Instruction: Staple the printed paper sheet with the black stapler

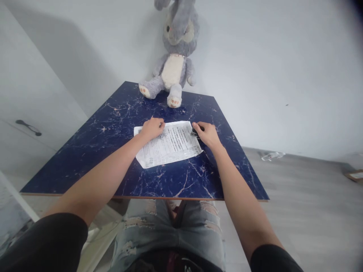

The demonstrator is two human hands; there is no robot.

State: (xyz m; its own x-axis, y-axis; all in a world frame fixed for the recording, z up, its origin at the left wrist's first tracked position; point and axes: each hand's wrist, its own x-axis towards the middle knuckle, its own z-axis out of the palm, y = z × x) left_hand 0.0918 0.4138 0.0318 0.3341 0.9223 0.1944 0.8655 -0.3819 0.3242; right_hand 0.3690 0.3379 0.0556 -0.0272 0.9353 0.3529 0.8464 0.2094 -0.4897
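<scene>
Printed white paper sheets [172, 145] lie slightly askew on the dark blue marbled table [187, 181], with creased, uneven edges. My left hand [153, 127] rests on their upper left part with its fingers curled in. A small dark spot shows by its fingertips, but I cannot make out what is in them. At the right edge of the paper, my right hand [206, 133] is closed around a small black stapler [195, 133]. Its metallic end reaches the sheet's edge, and my fingers cover most of its body.
A grey plush rabbit [173, 70] sits at the table's far edge against the white wall [269, 68]. To the left is a white cabinet with a dark handle [28, 127]. A clear plastic piece [272, 155] lies on the grey floor [306, 200] at right.
</scene>
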